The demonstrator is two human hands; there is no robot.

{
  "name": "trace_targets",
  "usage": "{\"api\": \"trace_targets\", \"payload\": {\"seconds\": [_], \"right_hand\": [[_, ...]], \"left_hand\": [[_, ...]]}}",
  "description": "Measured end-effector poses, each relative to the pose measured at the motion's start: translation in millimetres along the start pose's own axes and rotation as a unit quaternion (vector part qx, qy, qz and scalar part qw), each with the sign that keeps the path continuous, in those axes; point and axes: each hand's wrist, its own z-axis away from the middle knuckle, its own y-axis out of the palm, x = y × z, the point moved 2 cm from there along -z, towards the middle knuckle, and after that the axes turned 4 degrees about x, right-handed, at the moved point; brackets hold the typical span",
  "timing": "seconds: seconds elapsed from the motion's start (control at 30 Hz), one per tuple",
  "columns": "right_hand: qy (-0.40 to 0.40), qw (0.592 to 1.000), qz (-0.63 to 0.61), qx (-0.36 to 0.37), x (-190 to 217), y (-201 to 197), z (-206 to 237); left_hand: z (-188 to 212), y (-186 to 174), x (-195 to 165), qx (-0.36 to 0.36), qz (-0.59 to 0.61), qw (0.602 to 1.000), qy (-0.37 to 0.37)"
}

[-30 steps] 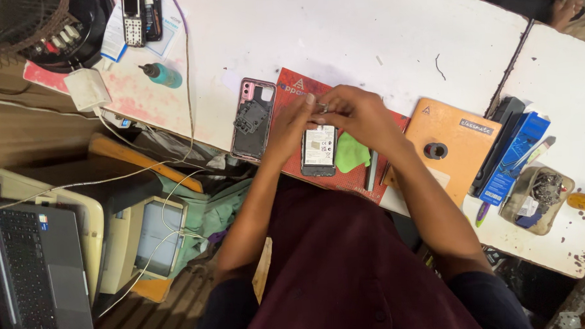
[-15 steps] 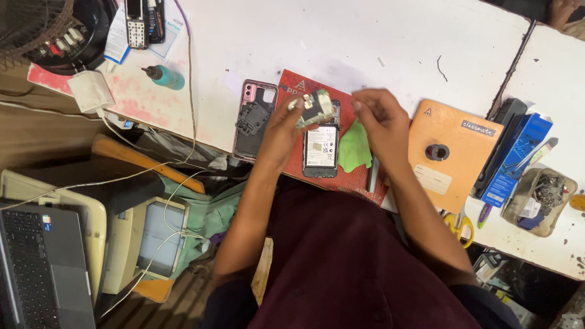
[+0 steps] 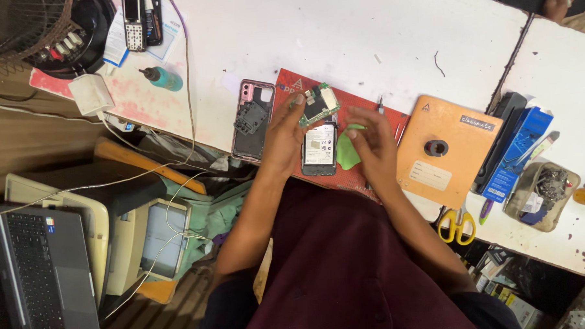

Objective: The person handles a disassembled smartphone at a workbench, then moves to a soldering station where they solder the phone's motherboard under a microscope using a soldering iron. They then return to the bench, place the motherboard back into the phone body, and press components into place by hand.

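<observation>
Your left hand (image 3: pixel 285 135) pinches the circuit board (image 3: pixel 318 104) by its edge, lifted at 12 o'clock of the opened phone (image 3: pixel 318 148) on the red mat (image 3: pixel 358 104) on the desk (image 3: pixel 366 32). The board is light, stiff and fragile; hold only its bare rim. Your right hand (image 3: pixel 373 142) hovers, fingers loosely spread, empty. Half a second ago it was up at the board; now it sits over the green cloth (image 3: pixel 347 153).

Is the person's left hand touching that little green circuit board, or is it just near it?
Touching. The head view shows the left hand with its fingertips pinching the edge of the green circuit board, which is lifted above the opened phone on the red mat.
</observation>
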Motion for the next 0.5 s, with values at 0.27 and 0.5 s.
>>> {"api": "trace_targets", "payload": {"seconds": [0.27, 0.5], "right_hand": [[0.128, 0.961, -0.244, 0.021, -14, -2, -6], [0.138, 0.952, -0.274, -0.013, -12, -16, -24]], "left_hand": [[2, 10, 0, 0.030, -0.136, 0.989, 0.047], [-11, 10, -8, 0.025, -0.223, 0.973, 0.060]]}}
